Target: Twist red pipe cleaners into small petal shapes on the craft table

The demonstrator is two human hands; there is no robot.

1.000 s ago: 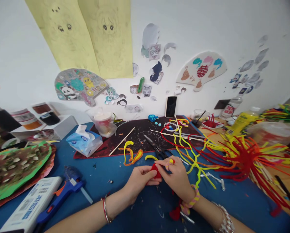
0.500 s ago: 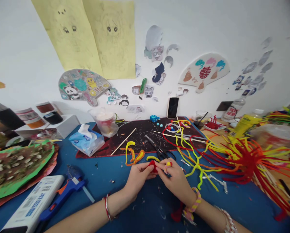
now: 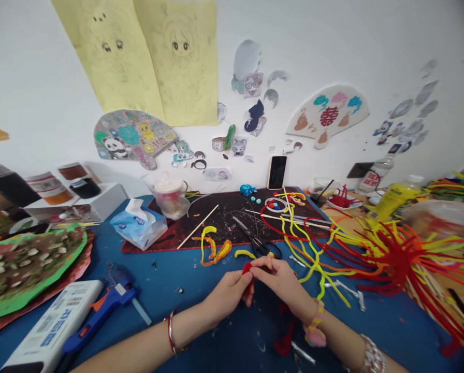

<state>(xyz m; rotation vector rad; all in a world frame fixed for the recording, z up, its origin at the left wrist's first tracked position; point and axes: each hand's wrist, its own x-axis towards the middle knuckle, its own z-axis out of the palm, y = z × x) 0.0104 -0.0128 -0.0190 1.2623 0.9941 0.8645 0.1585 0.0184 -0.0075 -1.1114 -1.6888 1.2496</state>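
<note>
A small red piece (image 3: 247, 267) sits between your hands over the near middle of the blue surface (image 3: 189, 274); its long axis seems to run far to near, though fingers hide much of it. From its left, your left hand (image 3: 225, 295) pinches it between thumb and fingers, while your right hand (image 3: 282, 284) reaches its far end from the right, fingertips close together, whether pinching or merely touching one cannot tell. Black-handled scissors (image 3: 258, 246) lie just beyond, on the far side.
</note>
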